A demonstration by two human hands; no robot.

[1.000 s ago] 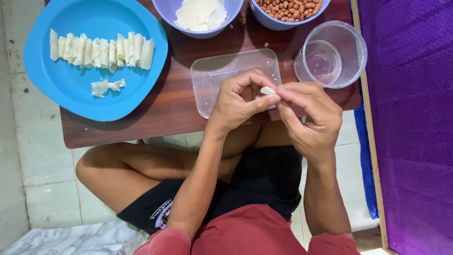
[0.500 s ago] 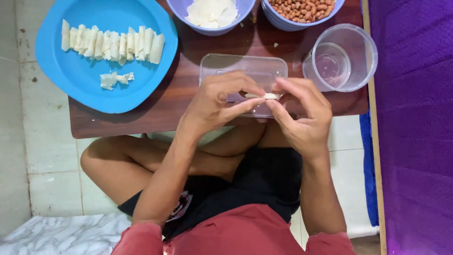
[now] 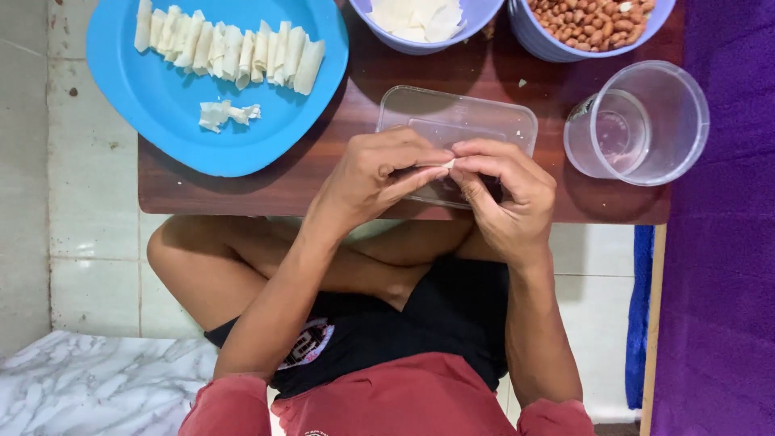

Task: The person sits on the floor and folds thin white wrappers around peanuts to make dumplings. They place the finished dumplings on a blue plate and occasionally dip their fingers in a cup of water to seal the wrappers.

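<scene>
1. Together, the left hand (image 3: pixel 379 173) and right hand (image 3: pixel 504 194) pinch a small white wrapper roll (image 3: pixel 444 164) between their fingertips, above a clear rectangular plastic lid (image 3: pixel 484 121).
2. Smooth, pale finished rolls (image 3: pixel 234 50) line a glossy blue plate (image 3: pixel 161 121).
3. Round lilac bowls hold flat white wrappers (image 3: pixel 416 16) and reddish peanuts (image 3: pixel 585 20), near a clear plastic cup (image 3: pixel 638 121), all on the brown wooden table (image 3: pixel 242 190).

A bright blue plate (image 3: pixel 161 121) carries pale cream rolls (image 3: pixel 230 50) at eleven o'clock on the dark reddish-brown table (image 3: pixel 242 190). Two lilac bowls hold white wrappers (image 3: pixel 417 16) and red-brown peanuts (image 3: pixel 589 18). The tub (image 3: pixel 456 121) and cup (image 3: pixel 638 121) are clear. Purple cloth (image 3: pixel 726 282) lies at three o'clock; white marble-veined sheet (image 3: pixel 89 379) at seven.
</scene>
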